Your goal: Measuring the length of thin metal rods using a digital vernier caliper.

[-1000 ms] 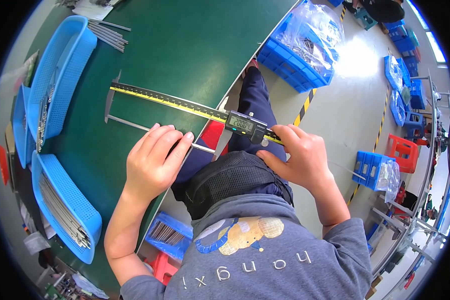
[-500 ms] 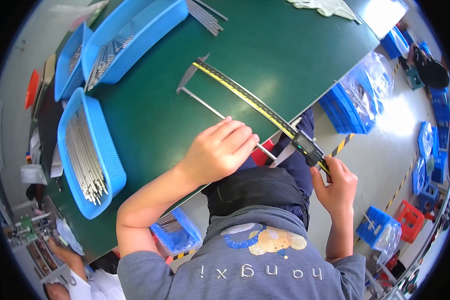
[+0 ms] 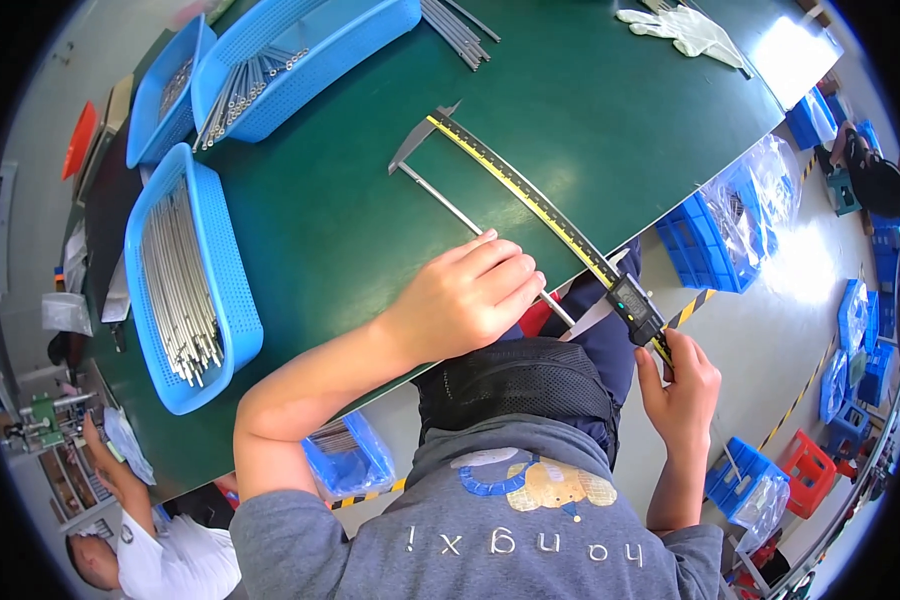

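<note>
My left hand [image 3: 472, 296] is closed round the middle of a thin metal rod [image 3: 443, 200]. The rod lies between the jaws of a long digital caliper [image 3: 530, 195], its far end at the fixed jaw and its near end at the sliding jaw [image 3: 592, 318]. Fingers of my right hand [image 3: 680, 385] pinch the caliper's near end, just behind its black display housing [image 3: 635, 308]. Caliper and rod run slantwise from over the green table [image 3: 340, 230] past its near edge. My left fingers hide part of the rod.
On the left, a blue basket [image 3: 245, 330] holds many metal rods; two more blue baskets [image 3: 320, 70] stand behind it. Loose rods [image 3: 455, 35] and a white glove [image 3: 685, 30] lie at the far side. Blue crates [image 3: 705, 240] stand right on the floor. A co-worker [image 3: 160, 550] is lower left.
The view has shifted a little, so table and baskets sit differently in it. Both hands keep their grip, and the rod remains between the caliper jaws.
</note>
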Motion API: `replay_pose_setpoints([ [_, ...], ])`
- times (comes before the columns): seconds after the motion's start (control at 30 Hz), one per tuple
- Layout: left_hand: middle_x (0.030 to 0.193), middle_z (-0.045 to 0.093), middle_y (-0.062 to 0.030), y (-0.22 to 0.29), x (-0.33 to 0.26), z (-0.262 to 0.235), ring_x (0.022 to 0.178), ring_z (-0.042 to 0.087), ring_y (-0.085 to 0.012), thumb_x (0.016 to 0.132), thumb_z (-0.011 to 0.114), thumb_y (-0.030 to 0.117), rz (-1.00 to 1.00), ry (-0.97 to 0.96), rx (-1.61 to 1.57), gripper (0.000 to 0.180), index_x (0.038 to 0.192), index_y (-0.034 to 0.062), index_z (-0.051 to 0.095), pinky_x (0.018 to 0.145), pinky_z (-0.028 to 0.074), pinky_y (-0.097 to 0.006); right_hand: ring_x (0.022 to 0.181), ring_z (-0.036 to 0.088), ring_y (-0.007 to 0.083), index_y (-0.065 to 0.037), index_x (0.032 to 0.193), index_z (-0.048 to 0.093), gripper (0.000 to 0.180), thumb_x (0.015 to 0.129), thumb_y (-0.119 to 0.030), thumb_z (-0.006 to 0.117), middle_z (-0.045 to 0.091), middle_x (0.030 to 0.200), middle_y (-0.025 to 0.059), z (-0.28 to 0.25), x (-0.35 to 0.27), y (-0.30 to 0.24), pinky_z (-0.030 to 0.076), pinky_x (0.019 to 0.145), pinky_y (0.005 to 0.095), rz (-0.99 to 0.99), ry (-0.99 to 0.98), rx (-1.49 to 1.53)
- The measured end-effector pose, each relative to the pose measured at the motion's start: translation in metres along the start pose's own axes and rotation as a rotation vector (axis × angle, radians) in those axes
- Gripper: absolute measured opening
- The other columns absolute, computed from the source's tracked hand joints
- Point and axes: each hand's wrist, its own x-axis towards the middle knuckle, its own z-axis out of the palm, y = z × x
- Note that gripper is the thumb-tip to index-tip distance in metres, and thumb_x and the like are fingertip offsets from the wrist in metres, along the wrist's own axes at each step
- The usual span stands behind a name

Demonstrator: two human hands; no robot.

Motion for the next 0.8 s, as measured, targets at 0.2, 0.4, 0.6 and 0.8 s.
replay_pose_setpoints([
  [0.2,0.087,0.062,-0.0048,-0.0001,0.0010,0.0012,0.084,0.062,-0.0208,0.065,0.065,0.010,0.002,0.000,-0.002,0.022,0.087,0.0064,0.068,0.075,0.056,-0.035,0.049,0.055,0.0190,-0.002,0.090,0.060,0.029,0.073,-0.019,0.075,0.060,0.068,0.0090,-0.0015,-0.0025,0.0024,0.044,0.047,0.0292,0.023,0.000,0.005],
  [0.4,0.085,0.062,-0.0051,0.0006,0.0021,-0.0028,0.083,0.063,-0.0214,0.065,0.065,0.005,-0.051,0.002,0.005,0.021,0.086,0.0069,0.069,0.075,0.055,-0.035,0.050,0.056,0.0193,-0.003,0.092,0.060,0.028,0.074,-0.020,0.074,0.059,0.068,0.0081,-0.0034,0.0021,-0.0006,0.044,0.048,0.0297,0.000,-0.003,0.045],
  [0.6,0.084,0.061,-0.0042,-0.0041,0.0018,-0.0024,0.082,0.062,-0.0209,0.065,0.065,0.006,-0.030,-0.011,0.015,0.020,0.085,0.0069,0.068,0.075,0.055,-0.034,0.053,0.058,0.0240,-0.005,0.088,0.059,0.028,0.076,-0.026,0.073,0.060,0.068,0.0076,-0.0033,0.0024,0.0003,0.044,0.048,0.0322,-0.004,-0.011,-0.020],
  [0.8,0.089,0.062,-0.0059,-0.0049,0.0047,-0.0064,0.085,0.063,-0.0233,0.069,0.069,0.008,-0.019,-0.030,-0.012,0.025,0.094,0.0062,0.069,0.079,0.054,-0.039,0.054,0.059,0.0269,-0.007,0.084,0.059,0.030,0.078,-0.033,0.071,0.060,0.068,0.0071,0.0002,0.0015,0.0025,0.044,0.047,0.0344,-0.008,-0.010,-0.050],
])
